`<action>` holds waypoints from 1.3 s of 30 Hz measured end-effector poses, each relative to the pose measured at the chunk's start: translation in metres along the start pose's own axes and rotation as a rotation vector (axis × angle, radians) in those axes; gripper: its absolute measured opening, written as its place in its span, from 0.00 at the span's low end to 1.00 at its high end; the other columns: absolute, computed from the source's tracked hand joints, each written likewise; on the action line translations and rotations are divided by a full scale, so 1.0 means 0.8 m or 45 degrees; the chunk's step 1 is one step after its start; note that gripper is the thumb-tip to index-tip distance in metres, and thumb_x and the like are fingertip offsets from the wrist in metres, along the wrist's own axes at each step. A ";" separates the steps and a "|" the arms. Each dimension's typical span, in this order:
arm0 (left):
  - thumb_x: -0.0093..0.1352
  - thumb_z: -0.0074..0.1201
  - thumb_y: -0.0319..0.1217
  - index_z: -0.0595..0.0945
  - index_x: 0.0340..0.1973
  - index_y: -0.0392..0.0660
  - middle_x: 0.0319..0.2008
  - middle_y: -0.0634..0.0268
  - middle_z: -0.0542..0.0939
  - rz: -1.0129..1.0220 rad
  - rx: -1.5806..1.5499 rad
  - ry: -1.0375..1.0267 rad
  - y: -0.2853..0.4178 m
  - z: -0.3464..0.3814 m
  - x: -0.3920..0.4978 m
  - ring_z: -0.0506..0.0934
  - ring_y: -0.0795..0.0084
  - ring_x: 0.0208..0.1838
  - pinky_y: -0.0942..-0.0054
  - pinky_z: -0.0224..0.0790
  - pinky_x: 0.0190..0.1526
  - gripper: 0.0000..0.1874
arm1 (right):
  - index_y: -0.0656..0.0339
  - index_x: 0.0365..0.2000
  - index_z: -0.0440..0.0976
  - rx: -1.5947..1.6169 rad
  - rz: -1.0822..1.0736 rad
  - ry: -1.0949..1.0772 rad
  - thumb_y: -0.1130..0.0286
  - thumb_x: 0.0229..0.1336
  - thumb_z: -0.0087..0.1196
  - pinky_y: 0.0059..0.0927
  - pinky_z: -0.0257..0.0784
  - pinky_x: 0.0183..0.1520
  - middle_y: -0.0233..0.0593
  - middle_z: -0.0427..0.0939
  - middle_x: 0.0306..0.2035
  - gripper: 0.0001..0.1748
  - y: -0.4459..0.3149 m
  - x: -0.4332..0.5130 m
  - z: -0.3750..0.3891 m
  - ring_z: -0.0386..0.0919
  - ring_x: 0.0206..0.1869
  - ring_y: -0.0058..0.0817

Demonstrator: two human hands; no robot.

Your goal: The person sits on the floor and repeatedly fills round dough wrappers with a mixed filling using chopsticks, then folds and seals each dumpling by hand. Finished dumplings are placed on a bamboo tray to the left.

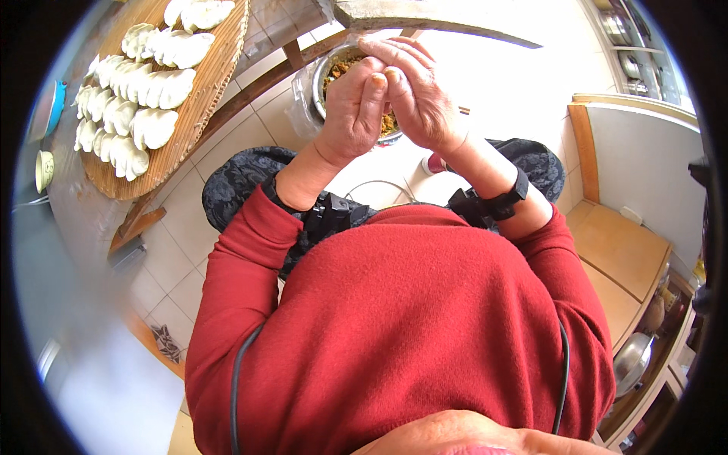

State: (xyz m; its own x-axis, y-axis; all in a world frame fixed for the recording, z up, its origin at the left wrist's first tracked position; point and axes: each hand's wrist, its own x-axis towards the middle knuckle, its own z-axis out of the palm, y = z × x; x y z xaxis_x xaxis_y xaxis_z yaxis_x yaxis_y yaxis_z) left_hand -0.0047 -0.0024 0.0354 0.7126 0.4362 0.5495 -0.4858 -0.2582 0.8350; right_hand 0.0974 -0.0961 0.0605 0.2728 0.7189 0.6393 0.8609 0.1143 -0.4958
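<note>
My left hand (354, 111) and my right hand (425, 96) are pressed together in front of me, thumbs side by side and fingers overlapping. Whatever may lie between them is hidden by the fingers and palms. Beneath them, partly covered, is a metal bowl (317, 91) with a chopped brown and green filling (340, 68). To the left, a round tray of woven stalks (187, 122) bears rows of pale, uncooked dumplings (153, 85), set close beside one another.
Clear plastic (304, 108) hangs beside the bowl. A wooden board's curved edge (443, 24) lies beyond my hands. At the far left are a blue-rimmed bowl (58, 108) and a small yellow cup (44, 170). A wooden cabinet (625, 250) stands to the right, near a metal pot (632, 364).
</note>
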 end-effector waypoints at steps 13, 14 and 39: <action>0.70 0.53 0.44 0.72 0.51 0.40 0.34 0.69 0.76 -0.472 -0.523 -0.283 -0.019 -0.004 -0.004 0.74 0.81 0.38 0.81 0.68 0.41 0.23 | 0.60 0.45 0.77 0.116 0.245 0.025 0.64 0.56 0.58 0.36 0.69 0.52 0.42 0.78 0.42 0.17 0.029 -0.023 0.002 0.74 0.48 0.39; 0.69 0.55 0.43 0.71 0.52 0.40 0.37 0.68 0.76 -0.470 -0.534 -0.255 -0.018 -0.002 -0.005 0.75 0.80 0.41 0.80 0.69 0.44 0.24 | 0.60 0.43 0.78 0.194 0.240 0.034 0.65 0.55 0.60 0.34 0.70 0.51 0.42 0.78 0.42 0.16 0.030 -0.025 0.000 0.75 0.47 0.37; 0.74 0.40 0.23 0.66 0.58 0.41 0.52 0.60 0.72 -0.849 -0.808 -0.198 -0.024 -0.007 -0.009 0.72 0.71 0.57 0.72 0.66 0.61 0.17 | 0.62 0.33 0.82 0.149 0.030 -0.058 0.73 0.51 0.62 0.30 0.73 0.46 0.39 0.81 0.36 0.08 0.041 -0.022 0.003 0.78 0.40 0.32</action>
State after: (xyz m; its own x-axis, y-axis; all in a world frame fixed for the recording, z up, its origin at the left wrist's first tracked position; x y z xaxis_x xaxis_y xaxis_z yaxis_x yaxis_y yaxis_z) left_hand -0.0034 0.0045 0.0152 0.9813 0.1926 -0.0024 -0.1046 0.5433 0.8330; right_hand 0.1200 -0.1033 0.0316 0.2700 0.7523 0.6009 0.7980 0.1744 -0.5769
